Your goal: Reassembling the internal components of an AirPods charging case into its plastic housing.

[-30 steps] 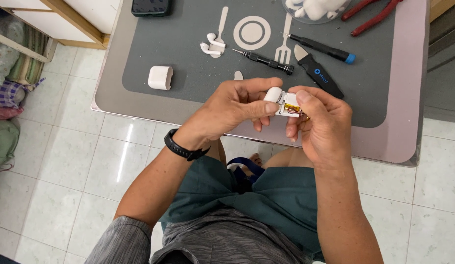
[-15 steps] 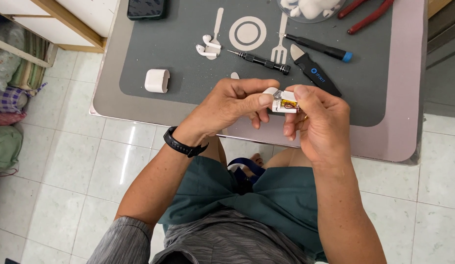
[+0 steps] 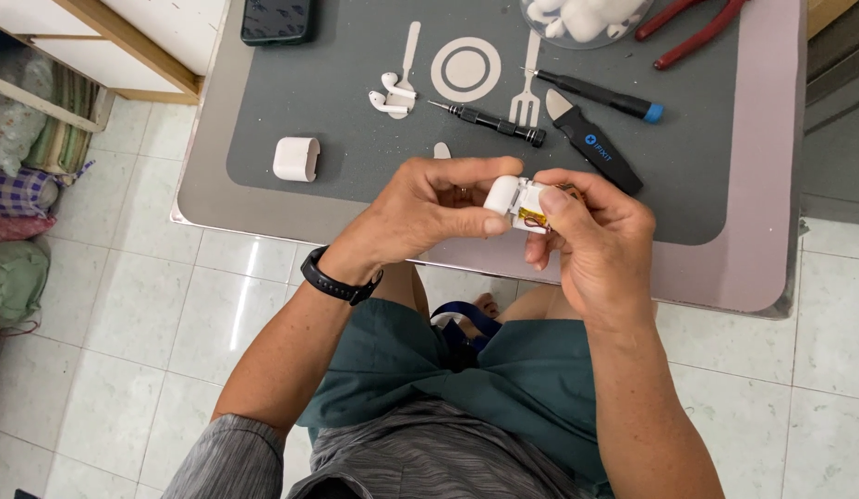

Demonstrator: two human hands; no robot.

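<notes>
Both my hands hold one small white earbud case [image 3: 511, 198] above the near edge of the grey table mat [image 3: 356, 148]. My left hand [image 3: 429, 208], with a black band on its wrist, pinches the case's rounded white end between thumb and fingers. My right hand [image 3: 591, 236] grips the other end, thumb on top, where yellow and orange inner parts show. A separate white shell piece [image 3: 296, 158] lies on the mat to the left. Two white earbuds [image 3: 390, 95] lie further back.
On the mat lie a thin black screwdriver [image 3: 489, 120], a blue-tipped screwdriver [image 3: 600, 95], a black pry tool [image 3: 596, 152], red-handled pliers [image 3: 693, 32], a clear bowl of white parts [image 3: 582, 18] and a dark phone [image 3: 275, 20]. Shelves with folded cloth [image 3: 28, 166] stand at the left.
Both hands have stayed together on the case, turning it slightly. The view has shifted a little; things on the mat lie where they were.
</notes>
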